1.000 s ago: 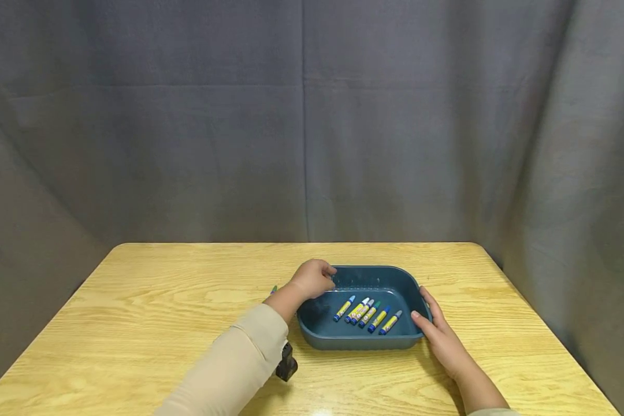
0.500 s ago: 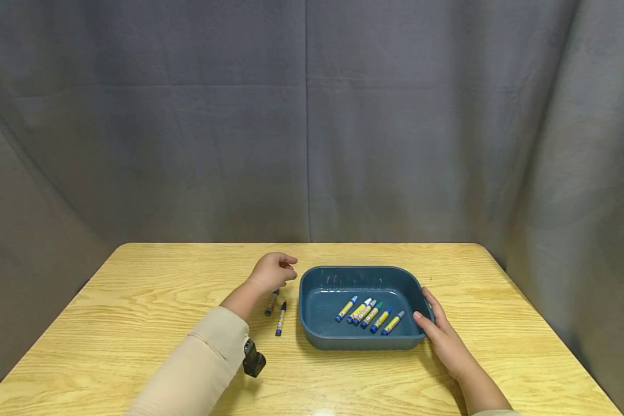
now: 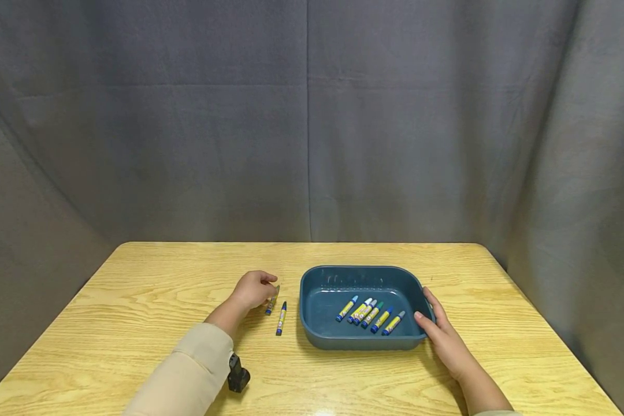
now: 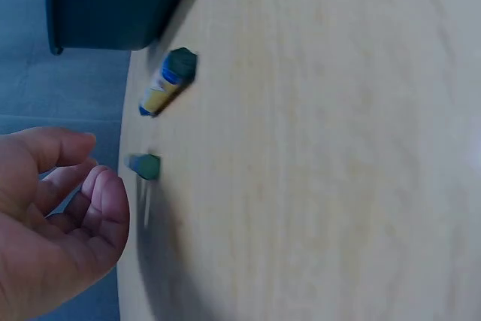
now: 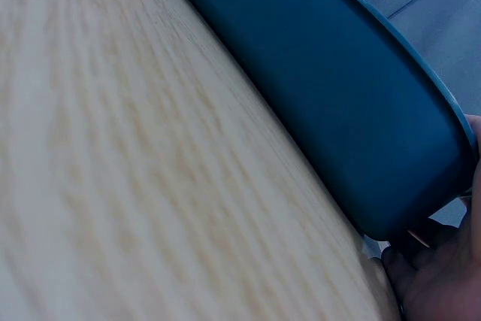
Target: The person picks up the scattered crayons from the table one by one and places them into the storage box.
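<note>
My left hand (image 3: 252, 290) hovers at a green-tipped crayon (image 3: 271, 306) on the table, its fingers loosely bent. In the left wrist view that crayon (image 4: 146, 166) lies just past the fingertips, with a gap showing. A second crayon (image 3: 282, 319), dark-tipped with a yellow wrapper, lies to its right. Thumb inside and fingers outside, my right hand (image 3: 445, 342) grips the right end of a dark teal plastic bin (image 3: 364, 344). Several yellow-wrapped crayons (image 3: 372, 315) lie slanted on the bin's floor. The right wrist view shows the fingers (image 5: 432, 268) low against the bin's outer corner.
The wooden table (image 3: 151, 306) runs back to a grey curtain (image 3: 213, 144), which also hangs at both sides. A small black device (image 3: 237, 374) is strapped at the left sleeve's cuff.
My left hand has moved from the bin's left rim leftward and down to the green-tipped crayon, uncovering both loose crayons. The right hand keeps its hold on the bin.
</note>
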Available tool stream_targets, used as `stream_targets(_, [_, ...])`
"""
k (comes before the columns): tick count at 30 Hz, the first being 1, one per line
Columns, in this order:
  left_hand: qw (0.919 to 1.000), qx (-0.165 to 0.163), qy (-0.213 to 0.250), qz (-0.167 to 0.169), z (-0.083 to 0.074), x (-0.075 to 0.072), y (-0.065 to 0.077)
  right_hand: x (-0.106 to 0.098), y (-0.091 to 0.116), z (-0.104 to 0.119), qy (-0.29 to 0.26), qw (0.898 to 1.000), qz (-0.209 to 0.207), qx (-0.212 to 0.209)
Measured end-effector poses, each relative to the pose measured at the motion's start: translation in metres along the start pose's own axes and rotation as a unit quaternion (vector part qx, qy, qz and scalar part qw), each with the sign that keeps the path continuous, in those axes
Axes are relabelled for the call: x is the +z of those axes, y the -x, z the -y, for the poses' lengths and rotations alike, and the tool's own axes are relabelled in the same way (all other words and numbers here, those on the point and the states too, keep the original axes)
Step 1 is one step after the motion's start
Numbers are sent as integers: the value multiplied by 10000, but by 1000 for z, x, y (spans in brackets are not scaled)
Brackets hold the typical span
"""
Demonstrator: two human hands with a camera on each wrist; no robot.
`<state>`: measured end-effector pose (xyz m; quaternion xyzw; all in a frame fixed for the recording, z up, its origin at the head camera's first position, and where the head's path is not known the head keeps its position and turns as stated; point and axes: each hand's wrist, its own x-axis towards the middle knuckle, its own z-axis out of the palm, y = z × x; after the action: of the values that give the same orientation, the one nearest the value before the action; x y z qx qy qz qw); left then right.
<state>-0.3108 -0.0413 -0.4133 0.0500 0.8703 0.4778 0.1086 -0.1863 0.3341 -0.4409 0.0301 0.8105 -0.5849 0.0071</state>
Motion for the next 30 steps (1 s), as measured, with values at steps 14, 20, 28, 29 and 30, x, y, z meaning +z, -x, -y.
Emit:
stream_targets(14, [9983, -135, -559, 41, 9, 4, 1, -1, 0, 0, 11, 10000, -11, -65])
stream_targets(20, [9967, -123, -802, -26, 5, 5, 2, -1, 0, -1, 28, 10000, -18, -63])
stream_targets(28, [9959, -69, -905, 4, 4, 6, 3, -1, 0, -1, -21, 10000, 44, 25])
stream_targets(29, [9964, -65, -843, 27, 4, 5, 3, -1, 0, 0, -15, 10000, 45, 31])
stream_targets(30, [9970, -69, -771, 53, 3, 5, 3, -1, 0, 0, -11, 10000, 46, 33])
